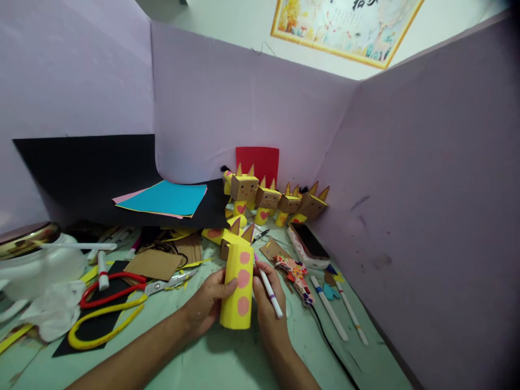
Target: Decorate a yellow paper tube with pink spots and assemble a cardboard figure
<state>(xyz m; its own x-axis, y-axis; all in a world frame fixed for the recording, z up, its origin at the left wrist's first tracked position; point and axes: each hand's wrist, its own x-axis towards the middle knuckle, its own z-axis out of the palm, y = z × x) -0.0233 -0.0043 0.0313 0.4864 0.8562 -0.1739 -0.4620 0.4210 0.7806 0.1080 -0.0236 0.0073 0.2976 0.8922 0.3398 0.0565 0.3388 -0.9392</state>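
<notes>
Scissors point(153, 287), markers point(329, 309), spotted tube point(239, 292) (held) between

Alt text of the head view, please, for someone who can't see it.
Left hand holds a yellow tube with pink spots; right hand holds a white marker beside it. Horned figures stand beyond; scissors lie left.

L hand point(208, 304) & R hand point(265, 315) curled, nr. ea. other.

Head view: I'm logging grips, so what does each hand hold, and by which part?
Left hand: yellow, pink-spotted paper tube, by its left side, thumb in front. Right hand: slim white marker with purple band, by its barrel.
</notes>
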